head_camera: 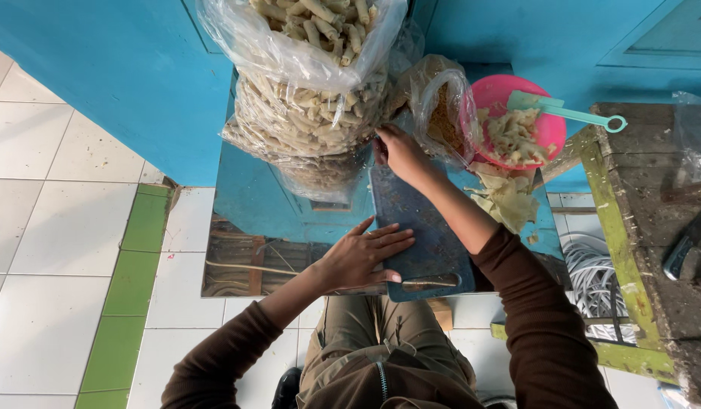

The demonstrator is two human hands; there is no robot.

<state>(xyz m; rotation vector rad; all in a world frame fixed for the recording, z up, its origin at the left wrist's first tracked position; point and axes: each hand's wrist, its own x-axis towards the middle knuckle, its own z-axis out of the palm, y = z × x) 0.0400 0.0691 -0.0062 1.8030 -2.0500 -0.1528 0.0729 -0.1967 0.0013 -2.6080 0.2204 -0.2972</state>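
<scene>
Left hand (362, 257) lies flat, fingers spread, pinning the blue cutting board (422, 235). Right hand (399, 151), past the board's far edge, pinches something unclear. Board looks stiff, light; grip its edges.

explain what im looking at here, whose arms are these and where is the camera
There is no machine here. One camera sits on a person's head and looks straight down, so the two brown-sleeved arms are that person's own. They work at a small shiny table that mirrors the blue wall. The left hand lies flat, fingers spread, on a dark blue cutting board and holds nothing. The right hand reaches to the far end of the board, beside a big clear bag of pale tube-shaped snacks; whether it grips anything is hard to tell. Further right are a smaller clear bag, a pink bowl of pale pieces with a green scoop, and loose pale scraps.
</scene>
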